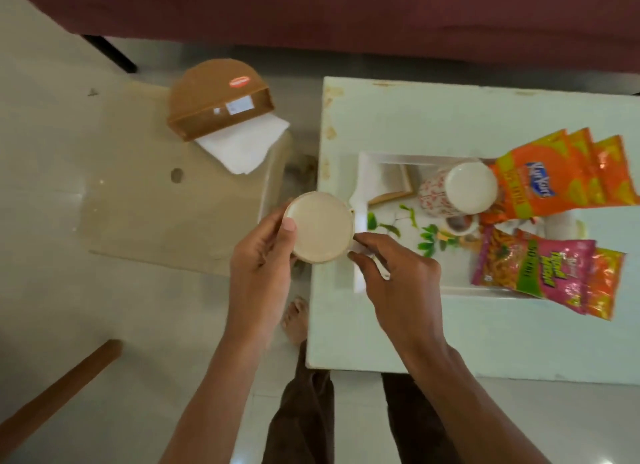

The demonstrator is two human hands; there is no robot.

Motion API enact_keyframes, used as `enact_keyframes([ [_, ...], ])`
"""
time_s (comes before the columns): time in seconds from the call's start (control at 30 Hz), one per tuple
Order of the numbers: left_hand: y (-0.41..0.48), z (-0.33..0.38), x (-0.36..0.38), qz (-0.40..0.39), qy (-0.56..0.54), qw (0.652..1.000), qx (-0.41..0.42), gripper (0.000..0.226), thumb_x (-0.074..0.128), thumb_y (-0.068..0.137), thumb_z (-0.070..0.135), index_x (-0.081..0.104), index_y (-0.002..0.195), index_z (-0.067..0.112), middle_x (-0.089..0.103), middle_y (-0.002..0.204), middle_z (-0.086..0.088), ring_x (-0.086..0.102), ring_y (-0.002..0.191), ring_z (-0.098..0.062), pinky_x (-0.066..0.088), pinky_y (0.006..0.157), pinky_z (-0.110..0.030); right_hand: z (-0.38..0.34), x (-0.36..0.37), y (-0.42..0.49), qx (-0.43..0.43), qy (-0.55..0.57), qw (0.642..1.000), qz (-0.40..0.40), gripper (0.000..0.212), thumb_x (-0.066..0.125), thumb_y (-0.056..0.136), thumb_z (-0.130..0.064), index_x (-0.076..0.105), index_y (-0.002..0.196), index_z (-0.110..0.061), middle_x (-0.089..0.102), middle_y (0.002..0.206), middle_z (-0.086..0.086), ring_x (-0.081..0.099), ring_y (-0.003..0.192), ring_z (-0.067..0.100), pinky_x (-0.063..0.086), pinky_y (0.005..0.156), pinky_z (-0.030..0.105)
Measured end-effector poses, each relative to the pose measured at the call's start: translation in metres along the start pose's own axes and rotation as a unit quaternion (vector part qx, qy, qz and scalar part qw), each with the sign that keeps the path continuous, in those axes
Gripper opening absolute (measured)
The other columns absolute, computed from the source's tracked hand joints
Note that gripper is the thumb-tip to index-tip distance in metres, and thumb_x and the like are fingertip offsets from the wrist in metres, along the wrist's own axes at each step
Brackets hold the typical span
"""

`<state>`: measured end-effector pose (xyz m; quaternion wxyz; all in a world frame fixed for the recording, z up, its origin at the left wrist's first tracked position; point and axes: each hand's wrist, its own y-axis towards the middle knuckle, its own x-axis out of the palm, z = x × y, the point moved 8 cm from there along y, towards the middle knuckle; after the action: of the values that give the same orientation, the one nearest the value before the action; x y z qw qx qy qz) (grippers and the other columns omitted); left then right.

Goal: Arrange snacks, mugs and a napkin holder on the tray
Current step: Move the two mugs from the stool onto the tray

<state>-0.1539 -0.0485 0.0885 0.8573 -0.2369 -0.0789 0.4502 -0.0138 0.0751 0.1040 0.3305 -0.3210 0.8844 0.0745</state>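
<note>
The white table (485,339) fills the right side in front of you, and a low beige table (156,221) stands to its left. On the white table sits the leaf-printed tray (460,290). Three orange snack packets (540,183) fan across its far right corner, and the pink snack packets (530,266) overlap its near right edge. The brown napkin holder (211,96) lies on the beige table, well apart from the tray, with white napkins (242,148) spilling from its open side. A patterned mug (467,188) sits in the tray base-up, touching the orange packets.

You hold the cream mug (318,233) between both hands, base toward you, over the gap between the tables and just left of the tray's left rim. Your left hand (259,266) wraps its left side, with the fingers curled under and the thumb pressed on the base rim. Your right hand (401,280) is at its right side, with the fingers curled round a white piece that looks to be the handle.
</note>
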Motion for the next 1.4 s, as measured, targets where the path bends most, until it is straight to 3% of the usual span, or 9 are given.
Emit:
enact_keyframes([
  [0.13, -0.014, -0.013, 0.073, -0.051, -0.004, 0.999, -0.003, 0.024, 0.055, 0.102, 0.032, 0.067, 0.121, 0.036, 0.074, 0.114, 0.021, 0.065, 0.115, -0.001, 0.053, 0.1, -0.035, 0.049, -0.049, -0.006, 0.034, -0.017, 0.999, 0.021, 0.021, 0.077, 0.083, -0.009, 0.075, 0.104, -0.013, 0.069, 0.093, -0.018, 0.066, 0.089, 0.0, 0.048, 0.077, 0.004],
  [0.23, -0.019, -0.033, 0.117, -0.071, 0.007, 0.997, -0.016, 0.024, 0.054, 0.102, 0.034, 0.067, 0.121, 0.041, 0.073, 0.113, 0.02, 0.065, 0.113, -0.001, 0.056, 0.094, -0.032, 0.085, -0.075, -0.011, 0.044, -0.031, 0.998, 0.033, 0.019, 0.076, 0.083, -0.008, 0.074, 0.102, -0.01, 0.074, 0.093, -0.01, 0.07, 0.083, 0.006, 0.057, 0.077, 0.021],
  [0.37, -0.022, -0.056, 0.162, -0.084, 0.042, 0.995, -0.036, 0.03, 0.054, 0.103, 0.033, 0.065, 0.131, 0.031, 0.07, 0.123, 0.013, 0.061, 0.119, -0.004, 0.053, 0.104, -0.041, 0.131, -0.095, -0.02, 0.072, -0.023, 0.996, 0.04, 0.014, 0.077, 0.082, -0.005, 0.073, 0.096, -0.006, 0.076, 0.09, -0.001, 0.072, 0.084, 0.012, 0.06, 0.074, 0.035],
  [0.5, -0.026, -0.07, 0.191, -0.095, 0.068, 0.992, -0.057, 0.034, 0.053, 0.104, 0.029, 0.062, 0.102, 0.062, 0.068, 0.1, 0.04, 0.06, 0.109, 0.005, 0.053, 0.103, -0.039, 0.161, -0.103, -0.025, 0.083, -0.016, 0.996, 0.034, 0.013, 0.076, 0.082, -0.002, 0.072, 0.095, -0.004, 0.076, 0.088, 0.001, 0.071, 0.083, 0.014, 0.061, 0.073, 0.034],
  [0.6, -0.026, -0.081, 0.201, -0.088, 0.07, 0.991, -0.074, 0.044, 0.053, 0.103, 0.031, 0.063, 0.09, 0.071, 0.068, 0.099, 0.041, 0.061, 0.109, 0.004, 0.054, 0.101, -0.038, 0.177, -0.104, -0.024, 0.088, -0.017, 0.996, 0.029, 0.012, 0.075, 0.083, -0.002, 0.072, 0.093, -0.005, 0.075, 0.086, 0.002, 0.07, 0.08, 0.016, 0.059, 0.07, 0.031],
  [0.8, -0.02, -0.088, 0.21, -0.062, 0.066, 0.994, -0.063, 0.026, 0.054, 0.103, 0.026, 0.062, 0.115, 0.047, 0.066, 0.11, 0.029, 0.059, 0.113, -0.001, 0.053, 0.103, -0.04, 0.193, -0.099, -0.023, 0.111, -0.02, 0.994, 0.011, 0.008, 0.075, 0.083, -0.002, 0.07, 0.089, -0.004, 0.074, 0.083, 0.003, 0.067, 0.076, 0.016, 0.057, 0.066, 0.031],
  [1.17, -0.02, -0.097, 0.215, -0.072, 0.069, 0.993, -0.063, 0.026, 0.058, 0.101, 0.028, 0.064, 0.117, 0.048, 0.068, 0.103, 0.041, 0.06, 0.109, 0.011, 0.054, 0.103, -0.039, 0.199, -0.102, -0.018, 0.116, -0.037, 0.993, -0.009, 0.013, 0.076, 0.081, 0.001, 0.068, 0.09, -0.003, 0.073, 0.086, 0.006, 0.067, 0.08, 0.022, 0.058, 0.063, 0.035],
  [1.3, -0.022, -0.095, 0.212, -0.092, 0.052, 0.991, -0.079, 0.026, 0.06, 0.099, 0.035, 0.064, 0.122, 0.045, 0.07, 0.118, 0.027, 0.06, 0.117, 0.004, 0.05, 0.107, -0.039, 0.203, -0.1, -0.017, 0.137, -0.041, 0.989, -0.041, 0.02, 0.076, 0.082, -0.003, 0.068, 0.101, -0.006, 0.075, 0.095, 0.003, 0.069, 0.087, 0.021, 0.052, 0.064, 0.02],
  [1.4, -0.025, -0.081, 0.199, -0.078, 0.033, 0.993, -0.081, 0.038, 0.06, 0.097, 0.041, 0.063, 0.134, 0.03, 0.065, 0.135, 0.014, 0.057, 0.128, -0.004, 0.045, 0.112, -0.042, 0.192, -0.108, -0.017, 0.138, -0.03, 0.988, -0.06, 0.041, 0.077, 0.081, -0.007, 0.062, 0.119, -0.013, 0.072, 0.109, -0.002, 0.067, 0.099, 0.014, 0.052, 0.077, 0.02],
])
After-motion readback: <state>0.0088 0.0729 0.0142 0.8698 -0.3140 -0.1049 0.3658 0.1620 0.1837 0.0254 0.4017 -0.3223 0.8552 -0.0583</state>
